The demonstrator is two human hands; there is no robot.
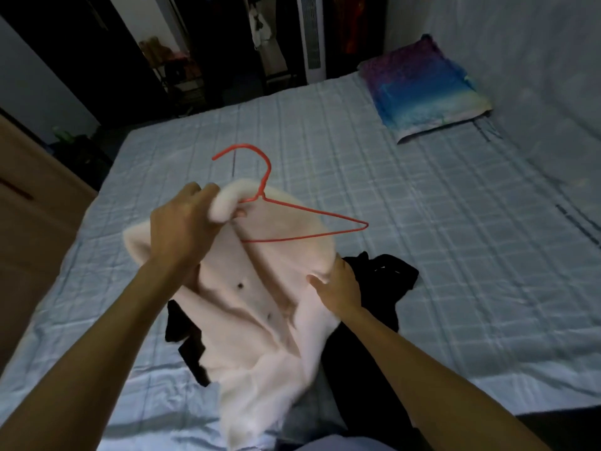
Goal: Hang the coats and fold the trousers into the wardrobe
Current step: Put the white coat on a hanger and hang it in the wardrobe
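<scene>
Two hands on one coat, so we log this as the hanging step, partway. Coat is pale and fluffy, buttoned front facing up, held above the bed. Its lower part drapes toward the camera over black clothes.

Left hand is raised at the collar, fingers curled tight round the rolled collar. One fingertip shows just under the neck of the red wire hanger, so we read that hand as clamping collar and hanger together. Our judgement why: it stops the hanger sliding while the shoulders get fed on.

Hanger's hook points up and left, free of anything. One arm is hidden behind collar and hand. The other lies bare on top of the fabric, not yet inside the shoulder.

Right hand sits at that shoulder's edge, thumb splayed onto the front, other fingers going behind the fabric, tips hidden. Looks like a pinch on the edge, likely to lift it over the bare hanger arm.

Black clothes lie crumpled on the bed, partly covered by the coat; maybe trousers, we cannot tell. Pillow lies at the far corner, well apart. Brown panel at left may be the wardrobe, unclear. Nothing hung yet, nothing folded.
</scene>
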